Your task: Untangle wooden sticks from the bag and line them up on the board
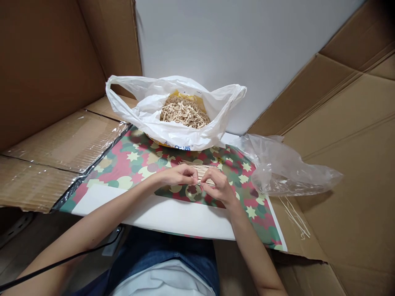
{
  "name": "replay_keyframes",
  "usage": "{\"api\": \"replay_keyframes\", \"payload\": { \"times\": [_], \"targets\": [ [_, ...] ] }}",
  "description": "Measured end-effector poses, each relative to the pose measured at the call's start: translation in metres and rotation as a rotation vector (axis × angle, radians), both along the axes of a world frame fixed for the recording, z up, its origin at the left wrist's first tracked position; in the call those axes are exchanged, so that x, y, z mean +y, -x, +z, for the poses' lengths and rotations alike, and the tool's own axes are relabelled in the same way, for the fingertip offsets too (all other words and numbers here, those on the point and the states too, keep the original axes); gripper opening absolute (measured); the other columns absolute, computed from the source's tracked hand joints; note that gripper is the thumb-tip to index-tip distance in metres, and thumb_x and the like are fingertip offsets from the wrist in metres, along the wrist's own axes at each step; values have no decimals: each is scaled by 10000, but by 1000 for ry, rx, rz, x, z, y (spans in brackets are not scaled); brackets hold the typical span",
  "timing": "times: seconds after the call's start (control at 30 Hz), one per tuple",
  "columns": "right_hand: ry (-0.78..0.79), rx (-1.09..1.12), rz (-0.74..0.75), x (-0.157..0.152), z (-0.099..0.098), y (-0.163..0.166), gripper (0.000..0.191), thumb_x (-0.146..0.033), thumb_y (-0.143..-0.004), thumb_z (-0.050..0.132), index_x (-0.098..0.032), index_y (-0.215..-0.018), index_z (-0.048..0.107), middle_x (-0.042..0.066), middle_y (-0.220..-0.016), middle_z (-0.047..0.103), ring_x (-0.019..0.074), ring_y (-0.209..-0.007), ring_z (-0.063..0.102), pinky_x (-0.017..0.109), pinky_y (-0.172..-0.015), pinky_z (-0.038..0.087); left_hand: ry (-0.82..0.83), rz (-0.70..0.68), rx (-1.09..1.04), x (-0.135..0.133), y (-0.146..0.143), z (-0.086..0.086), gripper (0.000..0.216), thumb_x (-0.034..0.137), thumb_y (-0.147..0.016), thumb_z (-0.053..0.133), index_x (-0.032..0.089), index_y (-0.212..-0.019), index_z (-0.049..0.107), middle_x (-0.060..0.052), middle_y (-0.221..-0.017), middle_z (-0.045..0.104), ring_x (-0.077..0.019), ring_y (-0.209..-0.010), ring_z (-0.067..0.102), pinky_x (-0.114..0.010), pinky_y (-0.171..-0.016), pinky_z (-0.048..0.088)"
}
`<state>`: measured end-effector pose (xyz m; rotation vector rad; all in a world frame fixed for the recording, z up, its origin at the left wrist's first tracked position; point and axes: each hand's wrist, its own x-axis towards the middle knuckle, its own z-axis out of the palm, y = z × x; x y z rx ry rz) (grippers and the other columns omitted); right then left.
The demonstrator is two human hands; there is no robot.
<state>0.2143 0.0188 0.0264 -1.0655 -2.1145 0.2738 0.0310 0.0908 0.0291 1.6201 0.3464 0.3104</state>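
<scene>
Taped cardboard flap (61, 139) on the left, then the star-patterned sheet (123, 164). At its far edge a white plastic bag (138, 107) stands open, already holding a full heap of knotted pieces (185, 111). The left hand (180, 174) and right hand (217, 185) meet mid-sheet, each grip pinched on the thin sticks (202, 168); a small straight bundle lies there, not yet knotted. Further right are a crumpled clear bag (284, 168) and a few stray sticks (296, 218) on cardboard
</scene>
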Motion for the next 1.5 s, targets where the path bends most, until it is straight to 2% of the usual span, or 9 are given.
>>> {"api": "replay_keyframes", "payload": {
  "times": [0.1, 0.2, 0.3, 0.47, 0.63, 0.8, 0.97, 1.27, 1.5],
  "targets": [
    [107, 59, -42, 0, 3, -4, 48, -200, -775, 516, -235, -806, 506, -1, -755, 546, 162, -738, 526, 305, -695, 415, -9, 67, -12, -1, -2, 0, 236, 325, -746, 571, 102, -676, 540, 14, -599, 504, -73, -535, 429, -184, -500, 315],
    [279, 109, -136, 1, 10, -8, 155, -311, -806, 524, -233, -936, 487, 18, -880, 548, 172, -849, 536, 296, -715, 425, -8, 156, -47, -1, -4, -2, 263, 352, -752, 570, 96, -701, 537, 8, -635, 517, -77, -559, 447, -185, -518, 318],
    [432, 80, -108, 2, 14, -10, 155, -365, -842, 479, -213, -839, 509, 0, -803, 550, 147, -756, 530, 257, -636, 407, 33, 189, -79, -2, -6, -4, 275, 370, -748, 575, 102, -722, 523, -3, -668, 541, -94, -595, 489, -200, -553, 350],
    [473, 56, 18, 4, 13, -7, 267, -334, -865, 439, -190, -647, 496, -22, -635, 505, 121, -614, 469, 246, -589, 360, 55, 85, -64, -3, -5, -1, 273, 365, -757, 566, 104, -689, 524, 9, -615, 510, -82, -551, 440, -197, -525, 317],
    [632, 182, 212, 1, 12, -2, 263, -348, -846, 464, -194, -634, 487, -22, -599, 537, 136, -608, 509, 266, -603, 391, 55, 82, -110, -1, -3, 3, 409, 430, -818, 441, 110, -569, 494, 13, -552, 433, -84, -539, 372, -217, -540, 309],
    [750, 261, 283, 1, 9, 0, 276, -414, -835, 471, -185, -697, 536, -15, -611, 538, 132, -595, 520, 266, -600, 418, 144, -85, -114, -4, -6, -3, 340, 384, -790, 518, 103, -600, 545, 20, -518, 434, -80, -507, 383, -211, -506, 310],
    [771, 268, 280, 2, 9, -2, 351, -464, -866, 395, -170, -846, 587, 2, -647, 553, 140, -653, 540, 276, -673, 435, 175, 8, -180, -9, -8, -2, 313, 356, -773, 556, 95, -602, 543, -16, -561, 542, -74, -501, 410, -195, -483, 319],
    [888, 338, 306, 0, 8, 2, 291, -402, -849, 439, -153, -864, 590, 13, -720, 553, 110, -564, 520, 256, -596, 431, 213, -10, -231, -10, -9, -2, 322, 346, -792, 539, 100, -583, 534, 21, -475, 468, -69, -463, 413, -191, -457, 299],
    [685, 343, 231, -3, 5, 6, 278, -302, -845, 409, -166, -637, 533, -20, -538, 481, 98, -498, 443, 231, -514, 354, 231, 109, -208, -11, -7, -1, 312, 313, -747, 593, 110, -539, 480, 43, -441, 417, -46, -421, 354, -185, -419, 222]
  ]
}}
